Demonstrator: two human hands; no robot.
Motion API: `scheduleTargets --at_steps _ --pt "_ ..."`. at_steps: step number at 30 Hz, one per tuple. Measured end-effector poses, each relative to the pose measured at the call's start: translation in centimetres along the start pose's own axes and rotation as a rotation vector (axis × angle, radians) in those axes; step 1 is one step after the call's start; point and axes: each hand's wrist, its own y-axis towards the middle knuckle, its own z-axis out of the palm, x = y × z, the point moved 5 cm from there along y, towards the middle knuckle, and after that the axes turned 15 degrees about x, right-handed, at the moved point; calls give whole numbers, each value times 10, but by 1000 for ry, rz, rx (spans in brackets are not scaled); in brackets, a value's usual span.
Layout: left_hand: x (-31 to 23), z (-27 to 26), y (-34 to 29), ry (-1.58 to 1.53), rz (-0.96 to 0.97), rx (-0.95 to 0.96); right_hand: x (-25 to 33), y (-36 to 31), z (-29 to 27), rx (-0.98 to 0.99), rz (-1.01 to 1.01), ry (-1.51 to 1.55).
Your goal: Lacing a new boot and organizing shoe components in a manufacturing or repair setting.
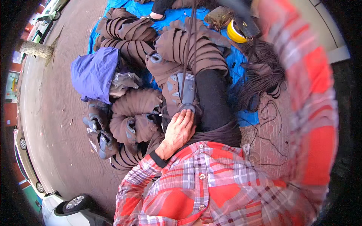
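A brown and grey-blue shoe upper [181, 88] lies across my lap on dark trousers. My left hand [180, 126] is closed on its near end, fingers side by side over the grey-blue part. From the upper a long dark lace [187, 49] runs taut up past the top edge of the view. My right arm, in a red plaid sleeve [313, 71], is raised high on the right and smeared by motion. Only a blurred bit of my right hand [256, 6] shows at the top edge; its fingers cannot be made out.
Stacks of brown shoe uppers [132, 45] lie on a blue tarp [241, 69] and beside my left side. A purple bag [94, 73] sits at the left. Right of me are a bundle of dark laces [260, 75] and a yellow-rimmed bowl [234, 33]. Parked cars [71, 207] stand farther left.
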Motion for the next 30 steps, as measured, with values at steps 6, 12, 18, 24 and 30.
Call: scheduleTargets --at_steps 6,12,18,24,30 --pt "3 -1 -2 16 -17 -51 -2 -49 -49 -64 122 -78" --pt "3 -11 -4 -131 -16 -17 -5 -106 -97 -144 219 -167" --pt "32 -37 4 -432 32 -153 4 -181 -138 -264 323 -276" --pt "29 -103 69 -898 -28 -44 26 -255 -161 -373 455 -393" --pt "122 -130 42 -1596 -71 -321 48 -304 -151 -446 583 -485"
